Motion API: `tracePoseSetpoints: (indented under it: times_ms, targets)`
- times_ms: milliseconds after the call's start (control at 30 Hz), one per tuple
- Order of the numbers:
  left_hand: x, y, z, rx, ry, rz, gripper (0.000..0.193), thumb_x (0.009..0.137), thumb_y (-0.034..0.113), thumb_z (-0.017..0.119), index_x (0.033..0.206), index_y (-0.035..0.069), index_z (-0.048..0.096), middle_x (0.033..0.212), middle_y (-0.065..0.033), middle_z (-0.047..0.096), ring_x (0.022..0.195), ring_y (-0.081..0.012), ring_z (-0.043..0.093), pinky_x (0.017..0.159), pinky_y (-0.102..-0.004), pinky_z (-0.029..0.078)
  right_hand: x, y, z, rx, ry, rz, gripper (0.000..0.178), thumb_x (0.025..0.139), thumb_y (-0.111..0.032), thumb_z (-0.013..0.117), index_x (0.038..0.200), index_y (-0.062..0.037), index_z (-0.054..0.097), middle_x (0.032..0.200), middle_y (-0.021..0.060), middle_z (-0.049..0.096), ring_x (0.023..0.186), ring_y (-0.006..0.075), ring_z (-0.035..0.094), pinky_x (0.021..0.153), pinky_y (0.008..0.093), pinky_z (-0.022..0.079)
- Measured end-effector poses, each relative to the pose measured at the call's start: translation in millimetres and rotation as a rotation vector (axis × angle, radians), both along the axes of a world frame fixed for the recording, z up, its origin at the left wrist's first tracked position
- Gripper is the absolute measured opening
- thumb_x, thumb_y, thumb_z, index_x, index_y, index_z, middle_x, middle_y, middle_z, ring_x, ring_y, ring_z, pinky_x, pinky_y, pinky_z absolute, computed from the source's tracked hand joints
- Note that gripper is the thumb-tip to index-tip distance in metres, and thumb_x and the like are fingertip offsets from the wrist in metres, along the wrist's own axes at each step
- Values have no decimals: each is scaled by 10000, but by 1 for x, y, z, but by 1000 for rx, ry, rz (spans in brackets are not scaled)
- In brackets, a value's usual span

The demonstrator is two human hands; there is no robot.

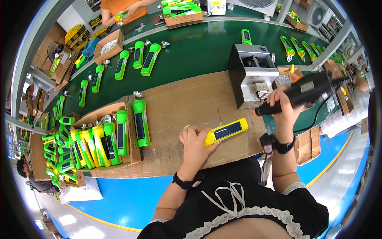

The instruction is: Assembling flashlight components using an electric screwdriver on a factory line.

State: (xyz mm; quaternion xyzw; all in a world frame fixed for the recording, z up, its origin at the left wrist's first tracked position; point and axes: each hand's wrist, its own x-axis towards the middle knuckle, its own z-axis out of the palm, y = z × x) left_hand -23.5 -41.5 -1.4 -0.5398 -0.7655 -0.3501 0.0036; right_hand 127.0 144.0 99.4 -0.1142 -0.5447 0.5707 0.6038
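My left hand (195, 142) is closed around the head end of a yellow flashlight (227, 132) with a dark solar panel on its upper side. The flashlight lies aslant over the cardboard sheet (181, 93), its tail pointing right. In my right hand (284, 109) is a black electric screwdriver (310, 91), gripped near its front. Its orange-red tip points left, just above and beyond the flashlight's tail, apart from it. A cable hangs from the tool's rear. To the left, a green flashlight (140, 123) lies with its silver reflector loose at the head.
A carton (134, 137) packed with green and yellow flashlights stands at left. Behind the cardboard, a black-and-silver machine (254, 73) stands by the green belt (191, 49), which carries several green flashlights. Across it, a person in orange (121, 6) handles a part.
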Motion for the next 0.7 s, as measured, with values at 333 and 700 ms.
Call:
tracePoseSetpoints:
  times_ms: [333, 700]
  targets:
    - [4, -6, -16, 68, -23, 14, 457, 564, 209, 803, 971, 118, 618, 962, -102, 446, 954, -306, 414, 823, -425, 311, -36, -89, -17, 104, -119, 335, 595, 830, -185, 641, 1267, -109, 245, 712, 25, 484, 619, 160, 534, 655, 339, 468]
    - [3, -6, -16, 95, -28, -1, 499, 543, 192, 798, 997, 128, 601, 981, -106, 447, 987, -313, 415, 830, -431, 309, -49, -88, -26, 133, -148, 315, 580, 831, -150, 632, 1264, -89, 251, 715, 34, 484, 623, 161, 534, 659, 343, 472]
